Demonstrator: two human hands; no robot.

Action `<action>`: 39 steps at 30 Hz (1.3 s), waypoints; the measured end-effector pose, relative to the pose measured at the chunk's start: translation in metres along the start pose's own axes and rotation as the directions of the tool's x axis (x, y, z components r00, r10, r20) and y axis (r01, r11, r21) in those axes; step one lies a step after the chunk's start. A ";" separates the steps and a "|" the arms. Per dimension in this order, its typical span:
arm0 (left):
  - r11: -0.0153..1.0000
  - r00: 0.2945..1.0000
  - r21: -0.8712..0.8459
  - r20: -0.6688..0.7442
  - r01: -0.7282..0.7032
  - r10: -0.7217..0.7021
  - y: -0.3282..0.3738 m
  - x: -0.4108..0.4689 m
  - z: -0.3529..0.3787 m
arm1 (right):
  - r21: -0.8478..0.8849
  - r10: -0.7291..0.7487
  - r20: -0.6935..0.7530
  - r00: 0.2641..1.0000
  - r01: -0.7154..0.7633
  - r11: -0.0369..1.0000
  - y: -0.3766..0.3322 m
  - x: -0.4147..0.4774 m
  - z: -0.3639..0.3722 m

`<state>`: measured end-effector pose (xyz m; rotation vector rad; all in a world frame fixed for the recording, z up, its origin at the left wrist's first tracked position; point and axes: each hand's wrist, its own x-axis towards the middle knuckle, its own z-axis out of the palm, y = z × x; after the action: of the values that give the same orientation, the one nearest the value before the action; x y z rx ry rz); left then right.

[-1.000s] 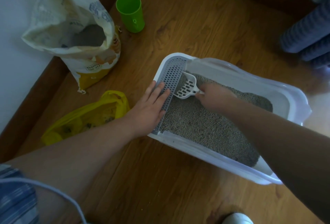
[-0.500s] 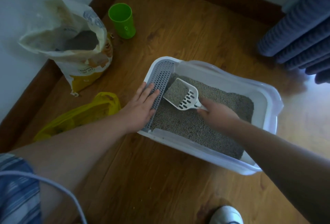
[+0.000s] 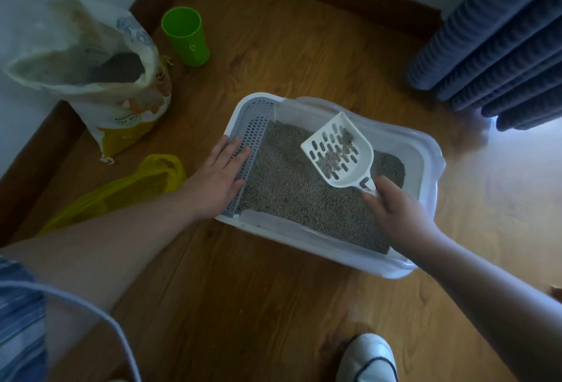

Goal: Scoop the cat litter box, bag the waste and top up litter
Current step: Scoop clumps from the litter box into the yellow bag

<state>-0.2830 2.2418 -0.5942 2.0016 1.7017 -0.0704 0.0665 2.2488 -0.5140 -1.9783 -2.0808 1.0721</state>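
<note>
- The right grip (image 3: 395,214), a bare hand, has its fingers curled round the handle of the white scoop (image 3: 337,150). The scoop hangs tilted above the far half of the litter box (image 3: 431,150), with a small heap of grey clumps (image 3: 334,155) on its slotted blade.
- The left grip (image 3: 219,181) lies flat with straight fingers on the grey grid (image 3: 255,126) at the box's left end. It holds nothing and only steadies the box.
- The yellow waste bag (image 3: 121,193) lies slumped on the floor (image 3: 273,305) left of the box, beyond the left forearm. Its mouth does not look held open, so clumps tipped at it one-handed may well land on the wood.
- Reaching it means carrying the scoop over the rim and the left arm. Any extra tilt could roll the heap off the open front edge.
- Loose grains may fall through the slots once the scoop leaves the box, so a shake over the litter (image 3: 298,199) first seems wise.
- The hold sits at the very end of the handle, so the blade could twist.
- If the left grip lifts to open the bag, the box may slide.
</note>
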 end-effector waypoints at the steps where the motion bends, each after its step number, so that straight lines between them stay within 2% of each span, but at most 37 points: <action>1: 1.000 1.000 0.000 0.004 0.004 -0.004 0.000 0.000 0.000 | -0.004 0.003 0.002 1.000 -0.003 1.000 -0.001 0.000 0.000; 11: 1.000 1.000 -0.002 0.016 0.012 -0.012 0.005 -0.002 -0.005 | -0.060 0.026 0.029 0.999 -0.024 0.998 -0.005 0.001 -0.001; 21: 1.000 0.999 -0.009 0.033 0.022 -0.022 0.004 -0.002 -0.004 | -0.306 0.008 0.083 0.996 0.018 0.952 -0.009 0.001 0.000; 26: 1.000 0.999 -0.013 0.041 0.026 -0.025 0.003 0.000 -0.003 | -0.343 0.050 0.116 0.992 -0.007 0.939 -0.010 0.007 0.002; 34: 0.998 0.998 -0.040 0.045 0.041 -0.039 0.007 -0.002 -0.007 | -0.288 0.094 0.141 0.986 -0.049 0.956 -0.017 0.009 0.003; 39: 0.997 0.999 -0.072 0.048 0.013 -0.009 0.007 -0.005 -0.020 | -0.134 0.046 0.167 0.985 -0.024 0.991 -0.046 0.006 -0.002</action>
<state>-0.2834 2.2451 -0.5727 1.9233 1.6625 -0.0593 0.0278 2.2589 -0.4912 -2.0569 -2.2651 1.1773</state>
